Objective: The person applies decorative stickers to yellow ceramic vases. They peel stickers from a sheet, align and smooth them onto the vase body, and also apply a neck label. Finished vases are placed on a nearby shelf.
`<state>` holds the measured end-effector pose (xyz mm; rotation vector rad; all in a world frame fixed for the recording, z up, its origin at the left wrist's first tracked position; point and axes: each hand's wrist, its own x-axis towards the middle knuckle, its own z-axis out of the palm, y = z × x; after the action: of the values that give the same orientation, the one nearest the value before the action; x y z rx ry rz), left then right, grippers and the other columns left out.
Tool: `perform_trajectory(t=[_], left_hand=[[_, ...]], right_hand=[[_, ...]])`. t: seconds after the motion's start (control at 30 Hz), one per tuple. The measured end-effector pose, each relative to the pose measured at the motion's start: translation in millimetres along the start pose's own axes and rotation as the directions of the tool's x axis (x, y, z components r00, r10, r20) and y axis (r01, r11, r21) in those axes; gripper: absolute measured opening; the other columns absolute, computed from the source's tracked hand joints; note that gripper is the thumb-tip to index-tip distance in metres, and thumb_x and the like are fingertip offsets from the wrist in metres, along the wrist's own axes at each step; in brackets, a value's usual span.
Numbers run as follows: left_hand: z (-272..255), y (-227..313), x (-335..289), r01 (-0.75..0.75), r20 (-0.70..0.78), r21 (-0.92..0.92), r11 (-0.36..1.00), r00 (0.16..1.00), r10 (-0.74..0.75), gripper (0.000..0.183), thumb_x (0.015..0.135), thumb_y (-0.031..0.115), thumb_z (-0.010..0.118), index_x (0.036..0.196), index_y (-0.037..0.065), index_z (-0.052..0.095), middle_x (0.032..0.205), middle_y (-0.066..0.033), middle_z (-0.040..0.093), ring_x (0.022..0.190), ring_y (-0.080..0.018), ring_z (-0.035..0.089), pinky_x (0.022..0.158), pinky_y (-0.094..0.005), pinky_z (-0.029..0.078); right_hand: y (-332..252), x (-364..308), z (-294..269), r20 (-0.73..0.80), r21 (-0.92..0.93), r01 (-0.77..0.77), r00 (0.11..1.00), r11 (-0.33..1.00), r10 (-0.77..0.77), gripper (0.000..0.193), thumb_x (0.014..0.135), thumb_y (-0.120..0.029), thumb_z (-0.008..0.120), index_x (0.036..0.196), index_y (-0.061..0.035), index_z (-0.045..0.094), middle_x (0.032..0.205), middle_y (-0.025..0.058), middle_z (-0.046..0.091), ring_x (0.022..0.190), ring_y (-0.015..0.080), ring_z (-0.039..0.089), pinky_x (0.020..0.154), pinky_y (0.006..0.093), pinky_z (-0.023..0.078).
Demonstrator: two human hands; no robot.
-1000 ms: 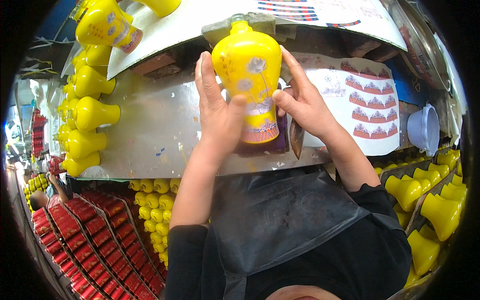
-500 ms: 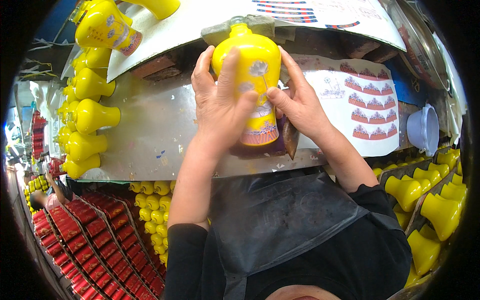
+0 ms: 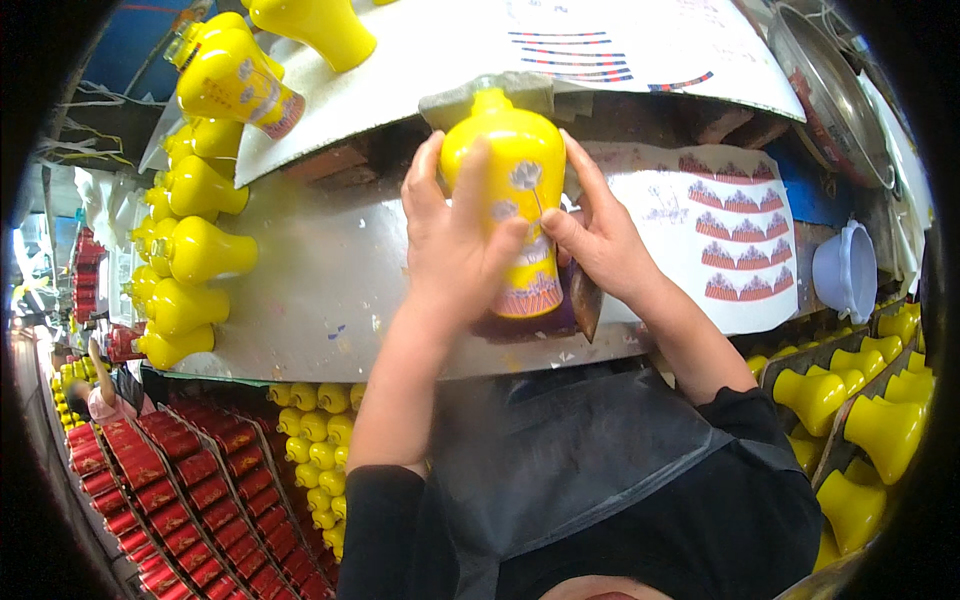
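A glossy yellow bottle (image 3: 513,140) with a narrow clear neck lies with its neck pointing away from me, against a grey block (image 3: 438,108). Grey-violet flower decals mark its front, and a patterned band circles its base. My left hand (image 3: 452,235) grips its left side, thumb on the front; the raised index finger is blurred by motion. From the right, my right hand (image 3: 603,236) is closed around the bottle, its thumb pressing beside the flower stem. A dark wet-looking pad (image 3: 505,327) shows under the base, partly hidden.
A sheet of patterned decals (image 3: 738,300) lies right of my hands, near a pale blue bucket (image 3: 838,270). Yellow bottles (image 3: 212,250) line the left table edge. Red items (image 3: 180,470) fill racks below left; more yellow bottles (image 3: 880,430) stand at right. Another person (image 3: 105,400) is far left.
The whole view has shifted, so table, bottle and hands appear lower. Both hands stay on the bottle, and the left index finger is blurred in both frames.
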<state>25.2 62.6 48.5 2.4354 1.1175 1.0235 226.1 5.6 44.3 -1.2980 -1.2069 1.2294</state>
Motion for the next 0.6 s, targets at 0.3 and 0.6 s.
perform_trajectory(t=[0.3, 0.6], left_hand=[[5.3, -17.0, -4.5, -0.002, -0.073, -0.221, 0.975, 0.997, -0.015, 0.083, 0.098, 0.059, 0.058, 0.16, 0.008, 0.035, 0.157, -0.0284, 0.034, 0.143, -0.046, 0.036, 0.118, -0.0549, 0.031], [3.0, -8.7, 1.3, -0.015, -0.023, -0.029, 0.999, 1.0, 0.015, 0.075, 0.094, 0.058, 0.064, 0.153, 0.014, 0.047, 0.154, -0.0276, 0.034, 0.14, -0.0479, 0.036, 0.116, -0.0559, 0.034]], right_hand=[[-21.3, 11.2, -11.7, -0.091, -0.177, 0.047, 0.994, 0.983, -0.064, 0.073, 0.093, -0.032, 0.073, 0.155, -0.0066, 0.045, 0.098, 0.0114, 0.068, 0.07, 0.0091, 0.059, 0.062, 0.0254, 0.048], [-36.8, 25.5, -0.1, -0.141, -0.211, 0.055, 0.986, 0.976, -0.086, 0.07, 0.087, -0.037, 0.078, 0.143, -0.0021, 0.053, 0.116, 0.0153, 0.068, 0.073, 0.0134, 0.062, 0.066, 0.029, 0.052]])
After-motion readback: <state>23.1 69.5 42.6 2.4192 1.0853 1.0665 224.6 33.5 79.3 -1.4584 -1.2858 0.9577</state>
